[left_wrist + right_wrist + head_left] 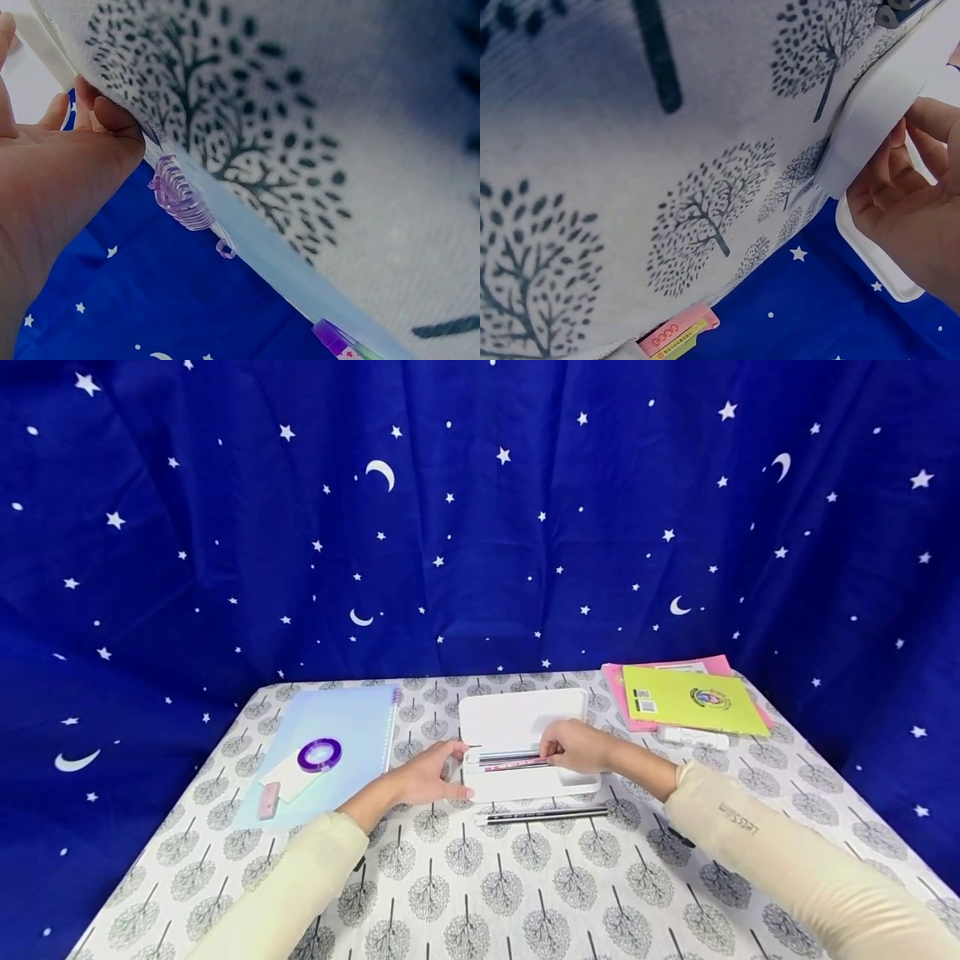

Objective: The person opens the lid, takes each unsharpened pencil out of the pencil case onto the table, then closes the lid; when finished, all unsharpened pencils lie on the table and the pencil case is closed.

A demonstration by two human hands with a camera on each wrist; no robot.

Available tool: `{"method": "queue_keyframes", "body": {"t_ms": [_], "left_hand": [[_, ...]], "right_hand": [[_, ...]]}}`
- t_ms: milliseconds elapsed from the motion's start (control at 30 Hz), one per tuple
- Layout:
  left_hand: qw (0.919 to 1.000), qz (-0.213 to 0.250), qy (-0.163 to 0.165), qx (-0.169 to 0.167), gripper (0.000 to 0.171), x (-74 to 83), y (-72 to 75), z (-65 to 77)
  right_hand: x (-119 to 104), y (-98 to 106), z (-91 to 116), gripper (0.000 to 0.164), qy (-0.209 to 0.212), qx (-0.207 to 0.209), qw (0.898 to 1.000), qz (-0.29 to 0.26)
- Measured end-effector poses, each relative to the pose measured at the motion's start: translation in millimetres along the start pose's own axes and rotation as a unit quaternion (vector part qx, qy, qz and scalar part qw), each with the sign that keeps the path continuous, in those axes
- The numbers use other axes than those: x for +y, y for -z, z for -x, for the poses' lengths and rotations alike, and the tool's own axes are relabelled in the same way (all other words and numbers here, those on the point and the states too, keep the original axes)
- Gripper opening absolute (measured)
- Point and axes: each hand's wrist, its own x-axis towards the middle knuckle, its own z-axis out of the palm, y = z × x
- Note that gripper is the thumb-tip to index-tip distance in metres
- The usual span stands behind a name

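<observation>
A white pencil case (502,789) lies with its lid (517,714) folded back on the patterned cloth. My left hand (427,772) holds the case at its left end, thumb at the front corner and fingers by the hinge side. Inside the tray lie several pencils (510,762), some dark, one pinkish. My right hand (577,746) reaches into the tray and pinches the right ends of the pencils; its fingertips are partly hidden. In the right wrist view the fingers (900,172) curl behind the case wall (870,112). Dark striped pencils (543,815) lie just in front of the case.
At left, a light blue spiral notebook (337,718) carries a purple tape roll (319,755), a white pad (288,777) and a pink eraser (268,800). At back right, a yellow-green book (682,697) overlaps a pink one (618,693), with a white tube (693,738) in front.
</observation>
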Motion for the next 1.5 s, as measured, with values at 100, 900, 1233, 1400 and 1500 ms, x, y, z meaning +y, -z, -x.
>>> {"method": "queue_keyframes", "body": {"t_ms": [100,900,1233,1400,1500], "left_hand": [[1.0000,0.001,0.001,-0.001,0.083,0.3,-0.3,0.7],[1.0000,0.008,0.003,-0.005,0.082,4.1,-2.5,-0.9],[1.0000,0.002,0.002,-0.003,0.083,1.1,-0.2,-0.3],[1.0000,0.004,0.007,0.000,0.083,0.8,-1.0,0.6],[1.0000,0.005,0.007,0.000,0.083,-0.2,-1.8,0.5]], "right_hand": [[-1.0,-1.2,0.1,0.011,0.003,0.000,1.000,0.001],[-1.9,6.9,13.6,0.009,0.016,0.038,0.999,0.027],[-5.7,9.0,17.9,0.007,-0.004,0.073,0.997,0.036],[-7.4,8.8,20.9,0.007,-0.015,0.079,0.997,0.021],[-8.3,8.6,22.9,0.006,-0.021,0.086,0.996,0.021]]}}
